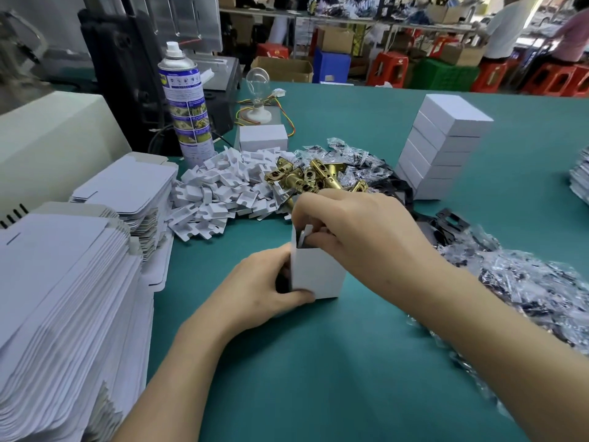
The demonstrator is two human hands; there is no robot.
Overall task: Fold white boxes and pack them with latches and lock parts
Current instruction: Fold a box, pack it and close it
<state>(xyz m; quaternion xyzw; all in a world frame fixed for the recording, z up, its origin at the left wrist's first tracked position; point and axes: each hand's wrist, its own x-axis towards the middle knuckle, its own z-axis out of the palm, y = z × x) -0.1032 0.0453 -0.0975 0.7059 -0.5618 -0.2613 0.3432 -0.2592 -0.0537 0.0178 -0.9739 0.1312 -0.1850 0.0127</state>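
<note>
One box (pixel 318 272) upright, mouth up, L hand (pixel 255 291) gripping, R hand (pixel 357 231) fingers (pixel 318 241) pinching flap (pixel 308 231)

One spray can (pixel 186 100), one light bulb (pixel 257 82), one open box (pixel 318 275), two flat-carton stacks (pixel 63 282).

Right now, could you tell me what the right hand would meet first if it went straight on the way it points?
The right hand points down-left, fingertips at the open top of the white box held by the left hand. It would probably meet the box's inside first; contents are hidden.
</note>
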